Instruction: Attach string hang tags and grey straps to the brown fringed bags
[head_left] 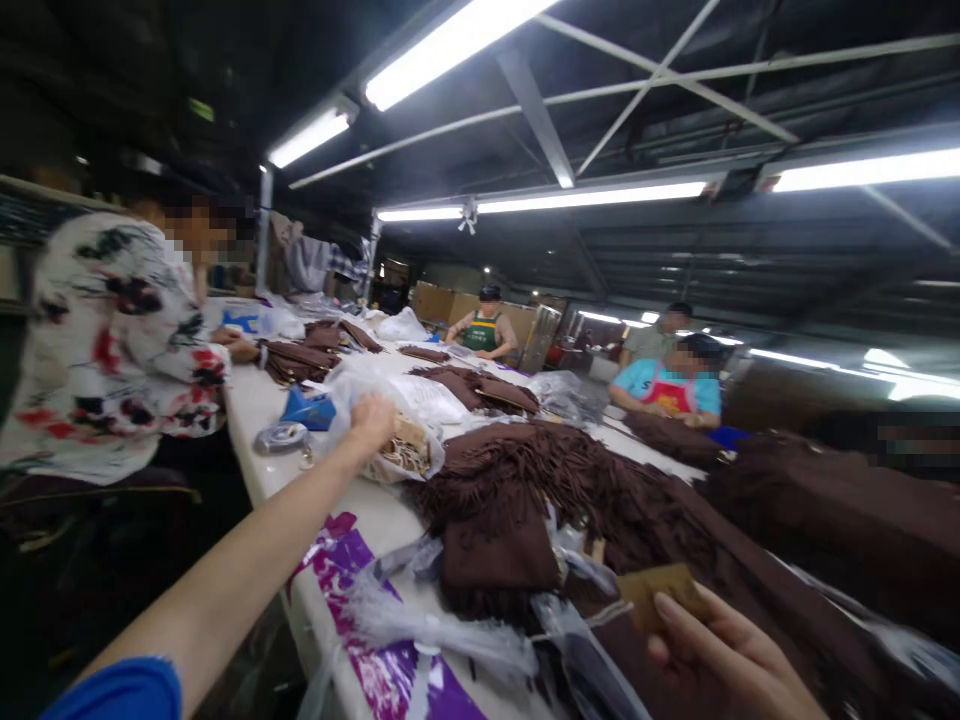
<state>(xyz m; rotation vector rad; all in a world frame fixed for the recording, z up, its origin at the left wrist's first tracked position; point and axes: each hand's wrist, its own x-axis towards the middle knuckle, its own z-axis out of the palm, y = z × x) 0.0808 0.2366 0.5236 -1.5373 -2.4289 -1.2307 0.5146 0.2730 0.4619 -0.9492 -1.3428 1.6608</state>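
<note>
My left hand (373,420) reaches across to a clear plastic bag (351,385) on the table. Its fingers look curled at the bag's mouth; what they grip, if anything, is hidden. Inside the bag lie many brown paper tags with pale strings (409,450). Low on the right, my right hand (720,640) pinches a brown card tag (660,592) between thumb and fingers. A thin string runs from that tag toward a folded dark brown fringed cloth (499,555). Behind it spreads a big heap of the same fringed cloth (637,500).
Clear ties or plastic strips (420,625) lie on a purple-and-white sheet (352,580) at the near table edge. A roll of tape (281,437) and a blue packet (307,408) sit left of the bag. Co-workers stand around the table, one close on the left (120,330).
</note>
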